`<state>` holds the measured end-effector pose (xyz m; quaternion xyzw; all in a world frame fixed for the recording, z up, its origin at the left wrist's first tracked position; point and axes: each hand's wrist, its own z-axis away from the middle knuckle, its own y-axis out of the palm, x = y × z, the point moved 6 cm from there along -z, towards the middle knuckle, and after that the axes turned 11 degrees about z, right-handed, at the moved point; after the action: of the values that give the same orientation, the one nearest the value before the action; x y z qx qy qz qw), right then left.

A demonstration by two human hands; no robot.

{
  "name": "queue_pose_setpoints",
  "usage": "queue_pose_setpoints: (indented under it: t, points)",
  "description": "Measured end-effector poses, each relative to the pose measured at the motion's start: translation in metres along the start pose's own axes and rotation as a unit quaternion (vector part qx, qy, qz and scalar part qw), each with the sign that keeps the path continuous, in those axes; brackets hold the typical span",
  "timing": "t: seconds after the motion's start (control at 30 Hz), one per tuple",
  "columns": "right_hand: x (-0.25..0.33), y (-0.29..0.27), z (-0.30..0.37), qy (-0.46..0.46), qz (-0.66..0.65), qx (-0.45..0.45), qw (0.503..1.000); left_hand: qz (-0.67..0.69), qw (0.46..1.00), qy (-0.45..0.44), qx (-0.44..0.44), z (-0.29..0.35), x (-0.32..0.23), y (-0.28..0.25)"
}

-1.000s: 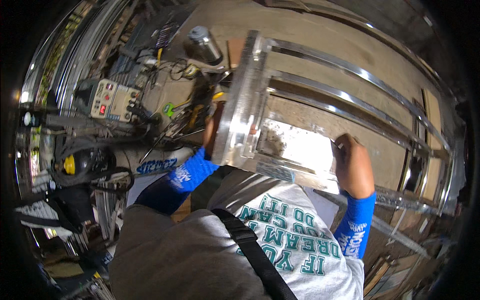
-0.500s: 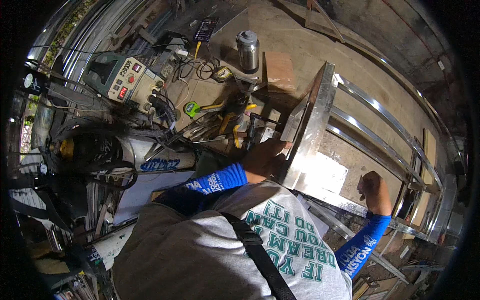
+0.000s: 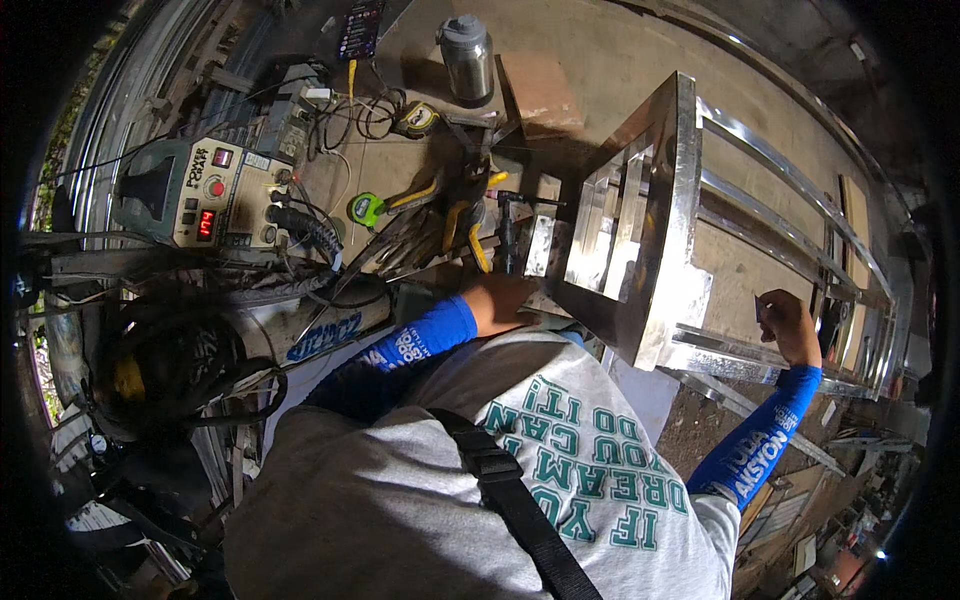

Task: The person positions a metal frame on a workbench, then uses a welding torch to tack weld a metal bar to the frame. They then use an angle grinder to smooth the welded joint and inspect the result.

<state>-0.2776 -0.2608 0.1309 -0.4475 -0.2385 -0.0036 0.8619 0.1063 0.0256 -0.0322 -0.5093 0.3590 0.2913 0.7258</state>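
A shiny metal frame of square tubes (image 3: pixel 668 250) stands in front of me, its barred end turned toward the left. My left hand (image 3: pixel 500 303) is low in shadow, just left of the frame's near corner and beside a dark T-shaped tool (image 3: pixel 507 232). Its fingers are too dim to make out. My right hand (image 3: pixel 790 325) is closed above the frame's near rail, pinching a small thin flat piece (image 3: pixel 759 309). Near my left hand lie a pale metal strip (image 3: pixel 541 245) and yellow-handled tools (image 3: pixel 457 225).
At the left sit a welding machine (image 3: pixel 215 195) and a white cylinder (image 3: pixel 325 325). Farther back are a green tape measure (image 3: pixel 366 210), a yellow tape measure (image 3: pixel 417 120), a steel flask (image 3: pixel 467 62), a phone (image 3: pixel 361 28) and a reddish board (image 3: pixel 540 95).
My left hand has come off the frame's edge and moved down-left. The frame's end now shows its open bars. My right hand sits higher and farther right, still closed.
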Motion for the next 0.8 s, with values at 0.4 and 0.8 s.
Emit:
queue_pose_setpoints:
  t: [0.4, 0.8]
  points:
    - [-0.020, -0.003, -0.008, 0.029, 0.012, 0.013, 0.999, 0.088, 0.992, -0.076, -0.048, -0.004, 0.024, -0.019]
    - [-0.029, -0.004, -0.010, 0.051, 0.002, 0.006, 0.999, 0.086, 0.973, -0.200, -0.079, -0.026, 0.100, -0.002]
